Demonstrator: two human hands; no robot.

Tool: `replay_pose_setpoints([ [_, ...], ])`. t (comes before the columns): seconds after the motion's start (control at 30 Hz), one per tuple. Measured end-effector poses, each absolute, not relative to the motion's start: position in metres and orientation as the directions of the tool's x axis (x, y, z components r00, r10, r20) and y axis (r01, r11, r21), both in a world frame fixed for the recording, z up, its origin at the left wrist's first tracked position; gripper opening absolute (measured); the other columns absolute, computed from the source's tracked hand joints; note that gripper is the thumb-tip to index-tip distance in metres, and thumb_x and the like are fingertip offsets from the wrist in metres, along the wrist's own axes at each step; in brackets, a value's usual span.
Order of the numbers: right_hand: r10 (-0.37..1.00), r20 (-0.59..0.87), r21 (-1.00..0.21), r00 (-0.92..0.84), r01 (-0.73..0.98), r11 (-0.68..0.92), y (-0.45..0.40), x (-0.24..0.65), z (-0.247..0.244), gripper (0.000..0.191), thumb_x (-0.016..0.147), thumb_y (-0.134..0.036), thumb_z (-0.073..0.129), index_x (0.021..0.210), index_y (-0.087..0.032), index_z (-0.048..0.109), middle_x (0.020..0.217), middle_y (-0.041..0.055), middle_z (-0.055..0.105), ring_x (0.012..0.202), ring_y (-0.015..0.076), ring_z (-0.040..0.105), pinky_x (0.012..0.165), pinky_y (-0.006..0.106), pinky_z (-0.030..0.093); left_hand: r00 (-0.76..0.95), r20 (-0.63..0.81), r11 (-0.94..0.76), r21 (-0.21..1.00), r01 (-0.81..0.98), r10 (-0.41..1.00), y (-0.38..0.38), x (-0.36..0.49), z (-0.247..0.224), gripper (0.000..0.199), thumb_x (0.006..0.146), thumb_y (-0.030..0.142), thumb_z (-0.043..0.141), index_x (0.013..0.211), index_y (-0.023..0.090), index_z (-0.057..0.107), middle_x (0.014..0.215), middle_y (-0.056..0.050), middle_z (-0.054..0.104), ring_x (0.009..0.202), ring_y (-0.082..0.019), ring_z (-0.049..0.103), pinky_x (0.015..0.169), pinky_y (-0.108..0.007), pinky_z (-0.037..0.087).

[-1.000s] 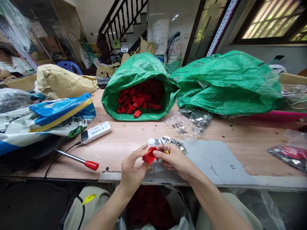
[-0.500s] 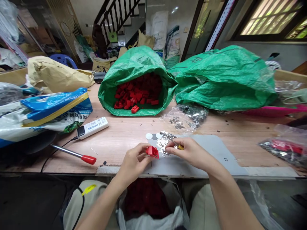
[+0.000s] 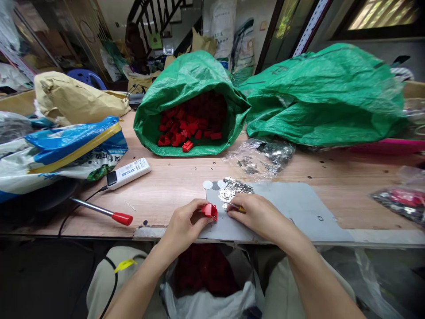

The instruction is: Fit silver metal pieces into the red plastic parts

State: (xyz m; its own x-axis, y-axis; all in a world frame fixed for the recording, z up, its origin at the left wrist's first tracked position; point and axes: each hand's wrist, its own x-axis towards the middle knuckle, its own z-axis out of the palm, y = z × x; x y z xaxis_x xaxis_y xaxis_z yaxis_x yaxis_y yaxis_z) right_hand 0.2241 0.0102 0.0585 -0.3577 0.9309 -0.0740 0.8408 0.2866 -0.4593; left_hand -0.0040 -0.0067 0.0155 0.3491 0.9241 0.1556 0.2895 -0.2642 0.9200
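My left hand (image 3: 184,223) pinches a small red plastic part (image 3: 210,211) with a hollow side, held above the left edge of a grey mat (image 3: 282,208). Close to its right, my right hand (image 3: 254,215) is closed around a thin metal tool with a yellow handle (image 3: 241,209). The tool's narrow tip points left toward the red part, with a gap between them. Just beyond my fingers lies a pile of small shiny metal pieces (image 3: 232,188). Whether a metal piece is also in my right fingers is too small to tell.
A green sack (image 3: 192,66) lies open with red parts (image 3: 187,146) inside; another green sack (image 3: 325,97) is beside it. A clear bag (image 3: 262,159) holds metal pieces. At left are a white device (image 3: 129,173) and a red-gripped rod (image 3: 122,218). More red parts (image 3: 206,270) fill a bag below.
My right hand has turned and come lower, toward the mat near the pile, with the yellow-handled tool. My left hand keeps hold of the red part almost in place. The view has shifted slightly.
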Motion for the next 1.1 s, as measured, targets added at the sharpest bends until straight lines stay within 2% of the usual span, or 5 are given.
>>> replay_pose_setpoints([
  [0.1, 0.929, -0.061, -0.543, -0.365, 0.793, 0.276, 0.013, 0.221, 0.056, 0.022, 0.091, -0.028, 0.055, 0.074, -0.019, 0.065, 0.078, 0.0051, 0.068, 0.073, 0.02, 0.059, 0.064, 0.029, 0.036, 0.343, 0.14, -0.242, 0.931, 0.274, 0.929, -0.007, -0.005, 0.014, 0.02, 0.088, 0.023, 0.068, 0.108, 0.024, 0.063, 0.102, 0.001, 0.073, 0.095, -0.016, 0.069, 0.085, -0.024, 0.051],
  [0.27, 0.932, -0.194, -0.712, -0.307, 0.698, 0.082, 0.019, 0.209, 0.052, 0.024, 0.086, -0.035, 0.055, 0.073, -0.018, 0.065, 0.07, 0.0016, 0.064, 0.069, 0.018, 0.056, 0.06, 0.027, 0.035, 0.346, 0.12, -0.211, 0.948, 0.239, 0.931, -0.007, -0.005, 0.014, 0.021, 0.087, 0.025, 0.068, 0.108, 0.022, 0.063, 0.104, -0.002, 0.072, 0.097, -0.017, 0.069, 0.087, -0.027, 0.053],
  [0.6, 0.95, -0.217, -0.692, -0.226, 0.722, 0.013, 0.017, 0.2, 0.045, 0.027, 0.083, -0.036, 0.052, 0.066, -0.018, 0.062, 0.059, -0.0015, 0.053, 0.06, 0.0149, 0.045, 0.053, 0.027, 0.026, 0.338, 0.151, -0.242, 0.939, 0.243, 0.929, -0.009, -0.005, 0.012, 0.02, 0.085, 0.023, 0.071, 0.103, 0.021, 0.063, 0.106, -0.004, 0.072, 0.099, -0.019, 0.069, 0.089, -0.03, 0.053],
  [0.8, 0.938, -0.225, -0.707, -0.264, 0.706, 0.029, 0.018, 0.199, 0.045, 0.025, 0.082, -0.035, 0.052, 0.065, -0.018, 0.059, 0.059, -0.0023, 0.05, 0.061, 0.0145, 0.044, 0.053, 0.027, 0.025, 0.34, 0.16, -0.254, 0.933, 0.253, 0.927, -0.009, -0.005, 0.014, 0.019, 0.086, 0.022, 0.07, 0.103, 0.021, 0.063, 0.105, -0.004, 0.072, 0.099, -0.019, 0.069, 0.089, -0.029, 0.053],
  [1.1, 0.966, -0.137, -0.66, -0.217, 0.747, 0.074, 0.012, 0.189, 0.047, 0.03, 0.084, -0.035, 0.055, 0.059, -0.02, 0.048, 0.056, -0.0026, 0.048, 0.059, 0.0138, 0.042, 0.056, 0.027, 0.026, 0.33, 0.154, -0.241, 0.94, 0.241, 0.931, -0.008, -0.005, 0.013, 0.019, 0.085, 0.021, 0.069, 0.103, 0.02, 0.064, 0.105, -0.005, 0.073, 0.098, -0.02, 0.069, 0.089, -0.03, 0.055],
])
